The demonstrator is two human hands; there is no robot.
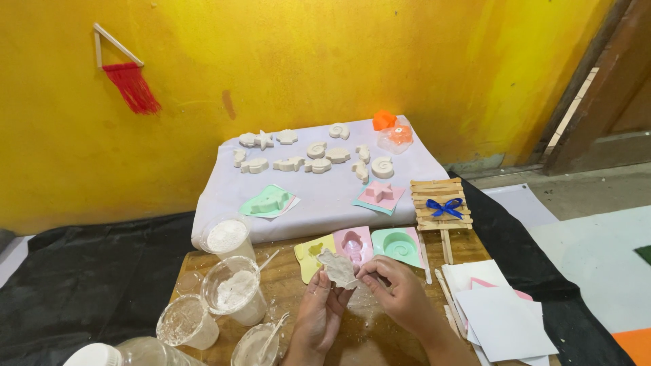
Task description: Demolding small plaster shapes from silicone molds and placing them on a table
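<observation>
Worktop [380,342]: wooden, crowded with cups and moulds.
Cloth [325,196]: beyond the worktop, carrying finished white casts [319,165], well apart from the hands.
Cups [234,288]: plaster-filled, just left of the hands; likely tipped by an elbow.
Moulds [354,242]: yellow, pink, green, just beyond the cast.
Left hand [319,315]: cradling the cast from below.
Right hand [397,288]: fingers pinched on its edge.
Cast [337,268]: thin, pale, held above the worktop; risk of snapping if pressed hard.
</observation>
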